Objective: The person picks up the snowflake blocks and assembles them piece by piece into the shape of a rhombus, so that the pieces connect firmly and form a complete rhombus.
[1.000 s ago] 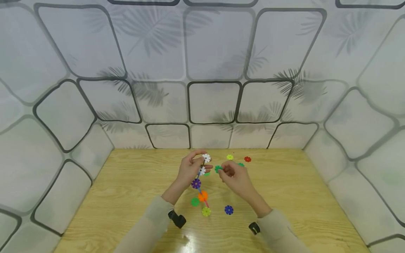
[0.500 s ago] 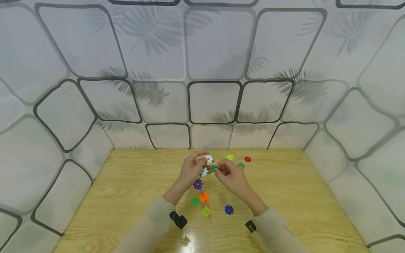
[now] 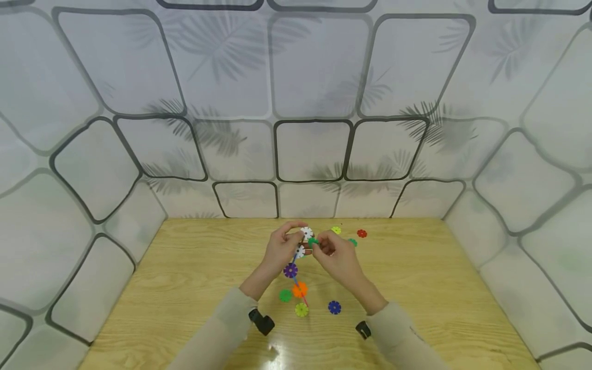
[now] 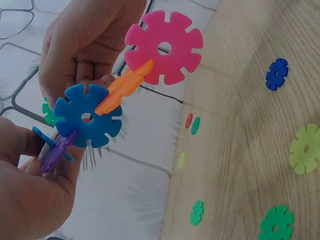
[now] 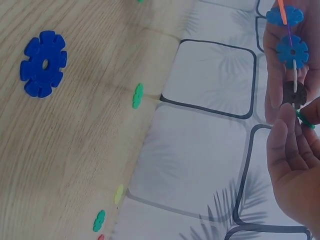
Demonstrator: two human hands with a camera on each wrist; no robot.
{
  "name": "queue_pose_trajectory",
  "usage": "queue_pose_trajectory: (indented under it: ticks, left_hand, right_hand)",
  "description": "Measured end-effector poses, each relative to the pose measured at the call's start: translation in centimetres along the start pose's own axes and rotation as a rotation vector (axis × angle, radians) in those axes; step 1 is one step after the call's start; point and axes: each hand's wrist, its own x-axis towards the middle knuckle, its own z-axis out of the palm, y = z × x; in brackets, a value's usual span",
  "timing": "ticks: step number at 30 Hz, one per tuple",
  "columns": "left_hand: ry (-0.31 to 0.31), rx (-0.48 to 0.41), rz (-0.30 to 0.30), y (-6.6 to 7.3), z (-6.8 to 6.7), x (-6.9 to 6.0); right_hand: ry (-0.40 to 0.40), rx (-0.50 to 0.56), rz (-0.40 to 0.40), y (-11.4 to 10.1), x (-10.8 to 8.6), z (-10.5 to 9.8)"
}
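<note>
Gripped the disc chain (image 3: 290, 270) in the left hand (image 3: 276, 251) above the table (image 3: 185, 288), pinched a green disc (image 3: 312, 241) in the right hand (image 3: 341, 258) beside the far white disc (image 3: 307, 232), and perhaps risked popping joints loose through a skewed push.

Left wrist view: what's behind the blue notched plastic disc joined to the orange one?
Beyond the blue disc, part of a green notched plastic disc shows past its left edge, with the right hand above. Anything else there is covered.

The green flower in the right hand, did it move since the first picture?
Yes: in the head view, the green flower moved a little left, farther from the red flower lying on the table.
</note>
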Motion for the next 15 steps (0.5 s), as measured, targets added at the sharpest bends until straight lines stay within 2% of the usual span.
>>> queue_pose_trajectory:
  ticks: [5,15]
  left_hand:
    - [0.013,0.044,0.001,0.12,-0.01,-0.06]
    - [0.009,0.063,-0.008,0.05,-0.07,-0.04]
  right_hand:
    - [-0.002,0.000,0.003,0.03,0.08,0.27]
    - [0.039,-0.029,-0.062,0.60,0.06,0.90]
